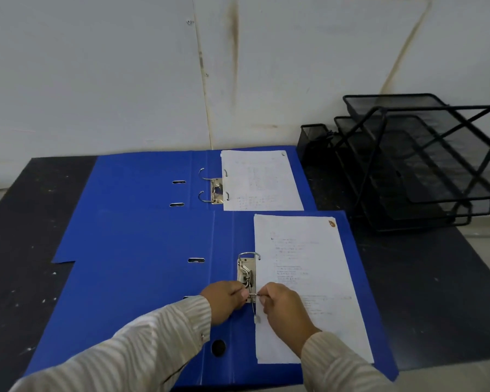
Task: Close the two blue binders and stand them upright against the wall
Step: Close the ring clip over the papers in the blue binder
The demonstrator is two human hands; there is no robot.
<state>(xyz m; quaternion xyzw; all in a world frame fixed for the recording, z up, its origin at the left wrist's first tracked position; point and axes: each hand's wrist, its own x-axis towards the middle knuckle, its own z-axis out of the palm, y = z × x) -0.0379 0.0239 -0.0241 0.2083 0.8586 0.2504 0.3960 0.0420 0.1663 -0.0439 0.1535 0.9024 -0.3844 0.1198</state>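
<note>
Pinching binder ring (252,294): left hand (224,302), right hand (283,309)

Two blue binders lie open and flat on a dark table (26,222), the far binder (142,176) close to the wall (96,80), the near binder (142,278) overlapping its near edge. Each holds white paper on its right half: near sheets (309,278), far sheets (262,179). The far rings (214,188) stand parted. The left hand (224,302) and right hand (283,309) both pinch metal at the near end of the ring mechanism (246,273). At far right stand a black mesh tray rack (425,165) and mesh cup (313,140).
</note>
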